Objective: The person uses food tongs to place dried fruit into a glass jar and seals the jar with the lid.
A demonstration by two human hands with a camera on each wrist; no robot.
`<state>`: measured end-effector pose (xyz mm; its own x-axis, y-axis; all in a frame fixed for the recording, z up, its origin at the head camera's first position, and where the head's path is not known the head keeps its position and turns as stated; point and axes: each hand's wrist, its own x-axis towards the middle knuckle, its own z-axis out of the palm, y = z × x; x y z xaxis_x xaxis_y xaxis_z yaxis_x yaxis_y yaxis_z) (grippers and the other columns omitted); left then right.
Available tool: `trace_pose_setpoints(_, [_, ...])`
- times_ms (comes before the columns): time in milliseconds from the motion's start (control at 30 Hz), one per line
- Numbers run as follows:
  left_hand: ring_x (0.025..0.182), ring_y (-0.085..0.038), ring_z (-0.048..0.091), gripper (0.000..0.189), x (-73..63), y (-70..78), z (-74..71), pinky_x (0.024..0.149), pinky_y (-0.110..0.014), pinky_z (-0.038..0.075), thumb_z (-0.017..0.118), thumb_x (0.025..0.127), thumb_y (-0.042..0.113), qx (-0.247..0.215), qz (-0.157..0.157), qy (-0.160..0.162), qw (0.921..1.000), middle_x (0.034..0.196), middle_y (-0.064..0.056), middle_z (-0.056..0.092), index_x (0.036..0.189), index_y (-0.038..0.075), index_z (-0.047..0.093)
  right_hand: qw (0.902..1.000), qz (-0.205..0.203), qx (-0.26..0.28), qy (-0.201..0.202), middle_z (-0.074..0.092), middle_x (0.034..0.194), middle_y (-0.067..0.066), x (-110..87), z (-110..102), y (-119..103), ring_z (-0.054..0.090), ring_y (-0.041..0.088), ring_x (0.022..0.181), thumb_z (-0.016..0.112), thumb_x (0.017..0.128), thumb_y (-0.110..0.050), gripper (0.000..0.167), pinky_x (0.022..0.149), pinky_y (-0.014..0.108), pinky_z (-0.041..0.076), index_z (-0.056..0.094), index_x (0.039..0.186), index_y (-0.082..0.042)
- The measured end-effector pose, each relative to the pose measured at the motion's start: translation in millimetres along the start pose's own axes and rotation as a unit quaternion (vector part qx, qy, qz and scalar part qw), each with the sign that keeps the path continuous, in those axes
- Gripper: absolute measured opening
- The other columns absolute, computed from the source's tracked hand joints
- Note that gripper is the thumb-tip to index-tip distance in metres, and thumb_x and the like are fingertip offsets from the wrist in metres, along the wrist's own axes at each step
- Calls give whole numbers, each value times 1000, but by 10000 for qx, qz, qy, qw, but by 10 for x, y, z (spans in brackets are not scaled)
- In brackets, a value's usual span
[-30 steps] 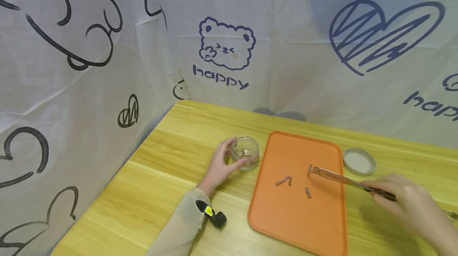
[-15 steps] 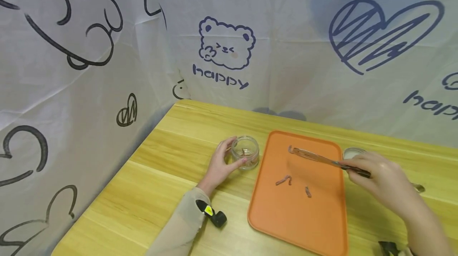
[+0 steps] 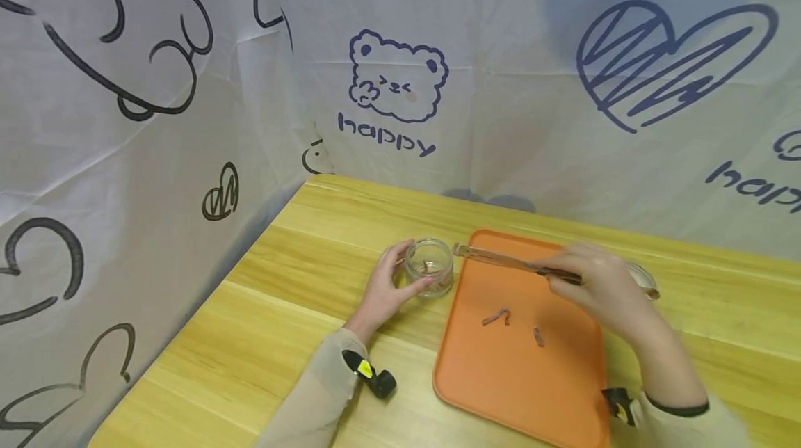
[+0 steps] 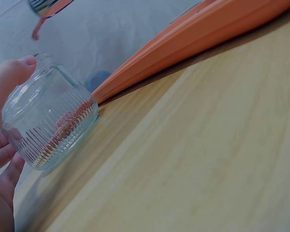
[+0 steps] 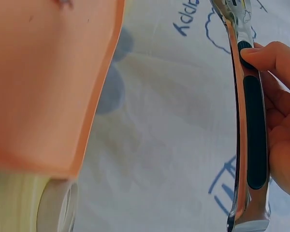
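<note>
In the head view my left hand holds a clear glass jar that stands on the table, thumb at the near side. Reddish-brown strips lie inside its ribbed base. My right hand grips metal tongs by their dark handle, thumb on the dark pad. A small strip hangs from the tongs' tips, close above the jar's mouth in the left wrist view. More strips lie on the orange tray: a bent piece and a short one.
Behind my right hand, a round jar lid lies on the wooden table, right of the tray. White cloth with drawings hangs along the back and left side.
My right hand has swung the tongs and their strip leftward and back, from over the tray to beside the jar's rim. My left hand and the jar have stayed in place.
</note>
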<state>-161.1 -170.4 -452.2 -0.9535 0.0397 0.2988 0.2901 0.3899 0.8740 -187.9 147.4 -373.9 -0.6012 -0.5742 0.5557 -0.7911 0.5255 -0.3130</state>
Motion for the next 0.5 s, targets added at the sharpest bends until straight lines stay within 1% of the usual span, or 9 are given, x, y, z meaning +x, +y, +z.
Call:
trace_pose_setpoints(100, [124,-36,45,70,0,4,-1,106,-47,37,75,83,13,9,-9,2,10000,139,-21,43,139,-4,39,9996,15,250,-156,64,81,-7,87,77,-25,47,6,68,73,76,6,27,51,22,43,75,97,-11])
trace_pose_setpoints(267, [124,-37,45,69,3,7,-2,106,-48,37,75,82,12,23,13,12,10000,138,-22,43,139,-5,39,9991,-56,229,-342,66,83,-4,193,202,-55,49,6,69,71,76,4,25,53,22,45,76,96,-10])
trace_pose_setpoints(433, [125,-37,44,69,6,5,-2,106,-49,37,75,83,12,-19,8,-4,10000,138,-23,43,139,-5,39,9971,102,348,-663,65,87,-4,225,282,-106,52,8,73,72,78,4,24,55,23,46,75,98,-10])
trace_pose_setpoints(500, [124,-37,44,69,6,1,-2,106,-49,37,75,83,12,-30,1,-2,10000,138,-23,43,139,-5,39,9969,110,346,-698,65,87,-4,229,305,-118,52,9,73,72,78,4,24,54,24,46,75,98,-10])
